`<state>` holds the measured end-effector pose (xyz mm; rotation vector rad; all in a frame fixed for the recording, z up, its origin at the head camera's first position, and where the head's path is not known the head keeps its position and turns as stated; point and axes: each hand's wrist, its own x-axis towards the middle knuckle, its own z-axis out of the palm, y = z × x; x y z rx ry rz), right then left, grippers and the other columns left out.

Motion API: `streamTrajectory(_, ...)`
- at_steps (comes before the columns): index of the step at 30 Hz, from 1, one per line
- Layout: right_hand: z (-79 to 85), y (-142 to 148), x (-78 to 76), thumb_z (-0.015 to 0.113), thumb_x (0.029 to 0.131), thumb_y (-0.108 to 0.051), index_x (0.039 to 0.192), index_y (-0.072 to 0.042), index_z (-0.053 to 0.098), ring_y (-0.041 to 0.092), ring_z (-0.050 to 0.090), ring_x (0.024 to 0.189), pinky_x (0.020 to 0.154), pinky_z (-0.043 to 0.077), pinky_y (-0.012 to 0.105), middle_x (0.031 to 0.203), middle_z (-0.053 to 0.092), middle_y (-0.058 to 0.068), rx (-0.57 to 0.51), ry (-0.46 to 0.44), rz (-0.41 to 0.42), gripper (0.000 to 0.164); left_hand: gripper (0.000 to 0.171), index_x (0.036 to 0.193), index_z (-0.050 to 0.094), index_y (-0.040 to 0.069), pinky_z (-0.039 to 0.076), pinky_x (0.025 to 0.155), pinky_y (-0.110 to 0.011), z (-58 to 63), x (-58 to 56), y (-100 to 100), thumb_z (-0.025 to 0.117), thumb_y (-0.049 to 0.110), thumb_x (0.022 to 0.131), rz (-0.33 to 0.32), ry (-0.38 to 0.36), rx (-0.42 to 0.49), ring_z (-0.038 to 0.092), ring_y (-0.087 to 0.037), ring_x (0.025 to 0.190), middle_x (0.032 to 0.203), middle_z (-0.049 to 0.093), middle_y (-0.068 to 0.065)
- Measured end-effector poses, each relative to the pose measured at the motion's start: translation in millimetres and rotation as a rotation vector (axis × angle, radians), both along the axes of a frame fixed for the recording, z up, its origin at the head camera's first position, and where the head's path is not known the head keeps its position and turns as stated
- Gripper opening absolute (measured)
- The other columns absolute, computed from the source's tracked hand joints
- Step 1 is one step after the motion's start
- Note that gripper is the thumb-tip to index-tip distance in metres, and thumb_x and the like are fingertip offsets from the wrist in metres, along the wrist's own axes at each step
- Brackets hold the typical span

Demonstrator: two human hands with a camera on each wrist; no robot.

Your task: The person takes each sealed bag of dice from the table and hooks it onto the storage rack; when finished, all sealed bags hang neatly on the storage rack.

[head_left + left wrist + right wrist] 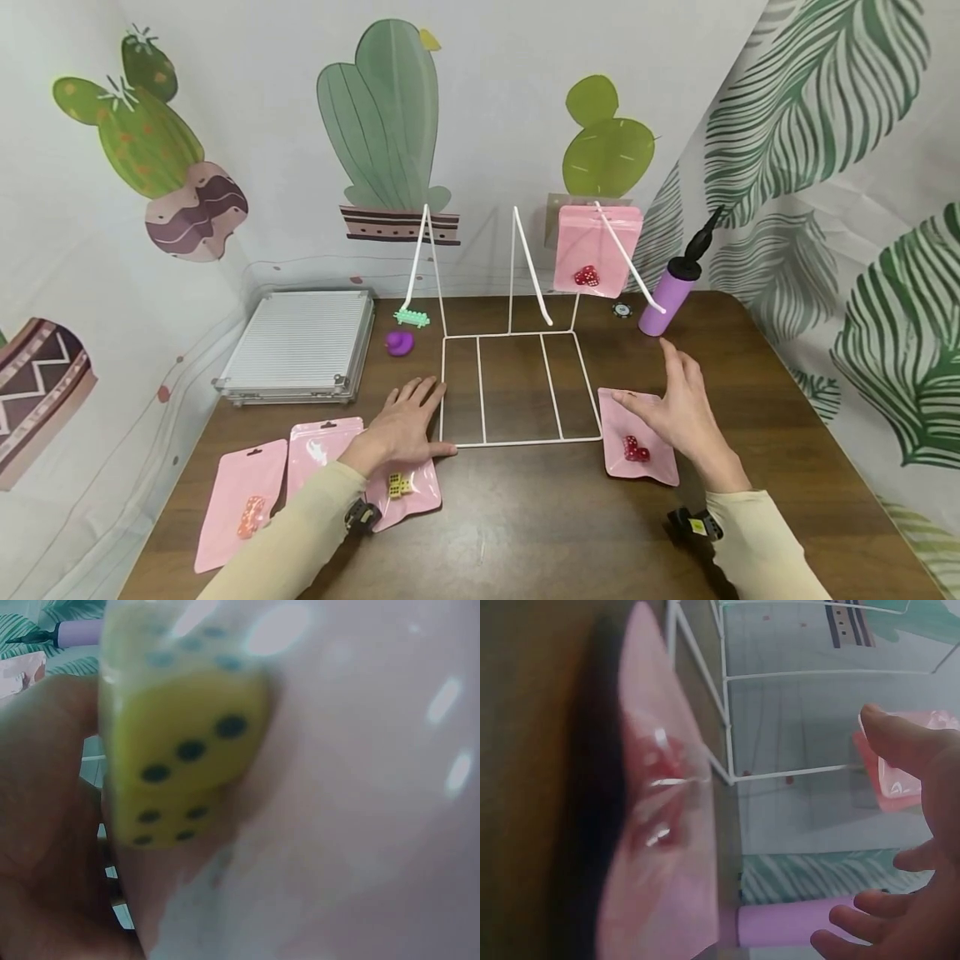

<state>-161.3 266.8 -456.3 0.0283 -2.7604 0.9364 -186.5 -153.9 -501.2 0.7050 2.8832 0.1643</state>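
Note:
My left hand (pixel 401 425), fingers spread, is at the left side of a white wire rack (pixel 528 442) with three upright prongs. Beneath its wrist is a pink pouch (pixel 423 492) with yellow dice (pixel 397 485), seen large in the left wrist view. On the right, my right hand (pixel 686 408) hovers with extended fingers over another pink pouch (pixel 615 425) holding red dice (pixel 636 448); its thumb overlaps the pouch's top edge. A third pink pouch (pixel 615 225) with red dice (pixel 587 276) hangs on the rack's right prong.
Two more pink pouches lie at the left, one with orange dice (pixel 251 517). Behind them sits a silver case (pixel 300 342). A purple duck (pixel 400 342) and a green spiky toy (pixel 412 317) are by the rack; a purple pump (pixel 667 296) and a chip (pixel 622 310) stand right.

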Motion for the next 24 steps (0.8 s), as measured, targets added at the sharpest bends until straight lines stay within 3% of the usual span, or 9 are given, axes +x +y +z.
streamTrajectory(9, -10.5, 9, 10.5, 0.078, 0.075, -0.054, 0.154, -0.003, 0.012, 0.059, 0.025, 0.13, 0.099, 0.031, 0.075, 0.142, 0.025, 0.041, 0.108, -0.199, -0.002, 0.115, 0.107, 0.155, 0.027, 0.012, 0.023, 0.116, -0.06, 1.6, -0.1, 1, 0.061, 0.075, 0.075, 0.001, -0.004, 0.007, 0.024, -0.039, 0.145, 0.159, 0.026, -0.015)
streamTrajectory(24, -21.0, 11, 19.1, 0.074, 0.069, -0.067, 0.153, 0.001, 0.012, 0.063, 0.025, 0.125, 0.095, 0.033, 0.076, 0.139, 0.027, 0.044, 0.182, -0.379, -0.009, 0.125, 0.107, 0.155, 0.025, 0.012, 0.022, 0.117, -0.058, 3.0, -0.6, 1, 0.062, 0.074, 0.076, 0.001, -0.024, -0.002, 0.023, -0.038, 0.146, 0.16, 0.024, -0.015)
